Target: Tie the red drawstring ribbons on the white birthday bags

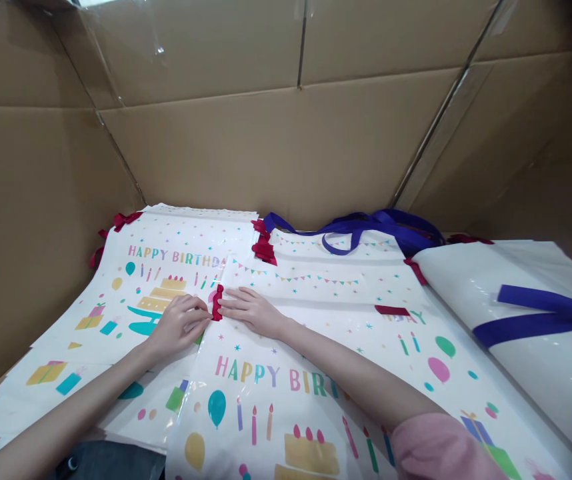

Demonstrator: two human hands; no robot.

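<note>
A white printed sheet (286, 340) with "HAPPY BIRTHDAY" lettering, candles and balloons lies in front of me. At its upper left corner is a dark red ribbon (217, 302). My left hand (181, 327) is at the ribbon's left side, thumb and fingers pinched together at its lower edge; what lies between the fingertips is too small to make out. My right hand (251, 312) rests on the sheet from the right, fingers stretched out, their tips touching the ribbon. Another dark red strip (392, 311) shows farther right on the sheet.
A fanned stack of similar sheets (116, 293) lies at the left with red ribbons (127, 220). Purple ribbon (386, 223) lies behind. At the right is a white sheet pile (531, 267) with purple ribbon across it. Cardboard walls (256, 147) rise behind and beside.
</note>
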